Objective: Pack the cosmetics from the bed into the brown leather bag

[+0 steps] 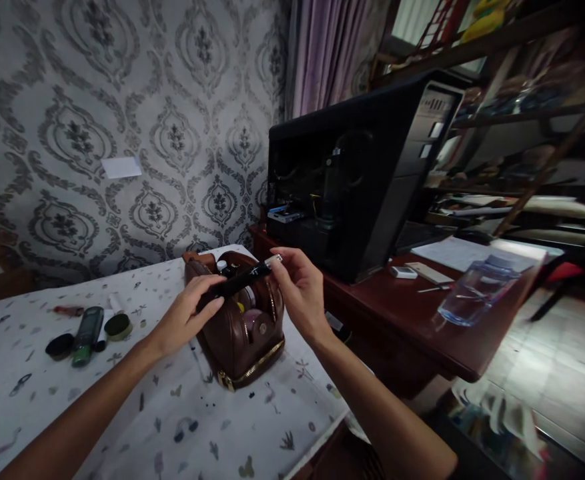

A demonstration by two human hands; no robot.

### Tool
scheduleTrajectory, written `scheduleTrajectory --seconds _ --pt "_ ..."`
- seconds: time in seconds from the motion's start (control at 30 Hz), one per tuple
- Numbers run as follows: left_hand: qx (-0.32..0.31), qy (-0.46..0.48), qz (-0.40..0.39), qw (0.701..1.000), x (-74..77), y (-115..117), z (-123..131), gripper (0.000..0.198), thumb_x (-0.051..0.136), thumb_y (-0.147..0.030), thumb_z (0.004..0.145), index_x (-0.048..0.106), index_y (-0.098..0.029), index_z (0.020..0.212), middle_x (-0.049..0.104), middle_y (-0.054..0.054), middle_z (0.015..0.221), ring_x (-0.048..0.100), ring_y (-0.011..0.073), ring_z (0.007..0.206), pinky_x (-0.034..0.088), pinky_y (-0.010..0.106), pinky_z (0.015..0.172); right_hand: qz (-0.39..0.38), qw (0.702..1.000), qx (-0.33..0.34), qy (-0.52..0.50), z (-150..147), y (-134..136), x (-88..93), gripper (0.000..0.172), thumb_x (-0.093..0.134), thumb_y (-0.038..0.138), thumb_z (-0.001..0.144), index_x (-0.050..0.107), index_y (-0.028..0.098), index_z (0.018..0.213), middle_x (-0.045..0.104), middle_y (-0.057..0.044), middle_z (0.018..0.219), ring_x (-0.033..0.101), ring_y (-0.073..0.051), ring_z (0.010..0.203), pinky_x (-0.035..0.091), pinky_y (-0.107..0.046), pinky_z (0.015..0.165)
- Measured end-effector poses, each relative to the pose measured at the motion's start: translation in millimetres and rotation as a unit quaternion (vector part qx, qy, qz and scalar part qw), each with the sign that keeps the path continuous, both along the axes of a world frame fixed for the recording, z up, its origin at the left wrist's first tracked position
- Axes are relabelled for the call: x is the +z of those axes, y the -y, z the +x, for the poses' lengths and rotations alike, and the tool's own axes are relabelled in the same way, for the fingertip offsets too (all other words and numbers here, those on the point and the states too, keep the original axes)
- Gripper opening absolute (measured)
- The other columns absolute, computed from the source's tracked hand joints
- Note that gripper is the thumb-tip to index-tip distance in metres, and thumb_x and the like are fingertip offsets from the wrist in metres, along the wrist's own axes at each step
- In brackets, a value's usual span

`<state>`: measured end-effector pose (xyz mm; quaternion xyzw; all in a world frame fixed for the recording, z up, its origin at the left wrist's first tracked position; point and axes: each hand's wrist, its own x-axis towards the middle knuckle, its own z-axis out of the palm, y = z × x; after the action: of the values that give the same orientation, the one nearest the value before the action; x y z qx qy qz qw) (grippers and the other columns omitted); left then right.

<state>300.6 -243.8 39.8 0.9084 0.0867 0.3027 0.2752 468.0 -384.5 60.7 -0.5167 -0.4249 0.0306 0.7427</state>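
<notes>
A slim black tube (245,279) with white lettering and a silver end lies slantwise between my two hands, above an open brown leather bag (242,360). My left hand (189,310) grips its lower dark end, fingers over the top and thumb beneath. At the other end, my right hand (297,287) pinches the silver tip between thumb and fingers. Inside the bag, partly hidden by the tube and hands, are a white-capped bottle (221,265) and several small containers. Gold zippers line the bag's front.
On the patterned tablecloth (172,427), left of the bag, lie a green bottle (88,333), a round dark jar (60,347) and an olive-lidded jar (118,327). Right stands a black computer case (372,200) on a reddish desk (397,320), with a clear water bottle (477,290).
</notes>
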Motion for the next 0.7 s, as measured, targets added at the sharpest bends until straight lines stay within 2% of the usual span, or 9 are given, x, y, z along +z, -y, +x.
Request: scheduleTrajectory --seconds 0.1,0.23,0.33,0.43,0.53,0.7 --pt "0.024 -0.022 -0.037 0.999 -9.0 0.9 2.4 0.052 0.044 -0.045 0.098 0.034 -0.023 0.145 0.056 0.012 0.136 0.052 0.0251 0.127 0.041 0.041 0.105 0.007 0.999 -0.028 0.015 6.0 3.5 2.2 0.022 0.061 0.039 0.086 0.061 0.021 0.098 0.059 0.001 0.077 0.052 -0.012 0.061 0.045 -0.025 0.055" --pt "0.057 -0.008 -0.07 0.996 -29.5 9.0 -0.4 0.049 0.038 -0.045 0.101 0.029 -0.024 0.144 0.061 0.012 0.131 0.054 0.025 0.126 0.041 0.043 0.104 -0.006 0.997 -0.05 0.056 12.5 2.1 -6.4 0.02 0.058 0.036 0.089 0.062 0.02 0.101 0.062 -0.002 0.085 0.057 -0.014 0.071 0.047 -0.026 0.06" --pt "0.079 0.04 -0.073 0.993 -45.8 14.2 -3.4 0.042 0.034 -0.041 0.102 0.034 -0.023 0.14 0.061 0.012 0.131 0.053 0.0235 0.126 0.037 0.044 0.108 -0.024 0.992 -0.065 0.104 16.2 -1.0 -16.0 0.02 0.057 0.035 0.091 0.063 0.021 0.105 0.065 -0.004 0.09 0.061 -0.017 0.081 0.049 -0.028 0.067" --pt "0.083 0.065 -0.024 0.994 -56.1 15.4 -4.3 0.033 0.032 -0.037 0.103 0.051 -0.024 0.126 0.063 0.009 0.127 0.054 0.0235 0.122 0.037 0.043 0.107 -0.044 0.981 -0.085 0.168 19.2 -3.6 -20.2 0.018 0.056 0.032 0.093 0.063 0.022 0.106 0.066 -0.004 0.092 0.062 -0.018 0.083 0.05 -0.031 0.073" --pt "0.074 0.09 0.018 0.993 -59.9 14.6 -3.7 0.031 0.031 -0.032 0.103 0.058 -0.024 0.116 0.063 0.007 0.125 0.053 0.0227 0.121 0.037 0.042 0.107 -0.065 0.96 -0.102 0.252 22.2 -7.1 -19.6 0.015 0.054 0.027 0.095 0.063 0.022 0.106 0.065 -0.005 0.093 0.062 -0.018 0.084 0.05 -0.031 0.076" --pt "0.07 0.098 0.038 0.992 -60.9 14.0 -2.8 0.029 0.032 -0.027 0.103 0.056 -0.024 0.118 0.063 0.006 0.126 0.052 0.0218 0.122 0.037 0.04 0.106 -0.13 0.926 -0.087 0.343 28.7 -18.9 -21.6 0.017 0.05 0.024 0.096 0.062 0.022 0.108 0.065 -0.006 0.099 0.062 -0.019 0.086 0.048 -0.028 0.073"
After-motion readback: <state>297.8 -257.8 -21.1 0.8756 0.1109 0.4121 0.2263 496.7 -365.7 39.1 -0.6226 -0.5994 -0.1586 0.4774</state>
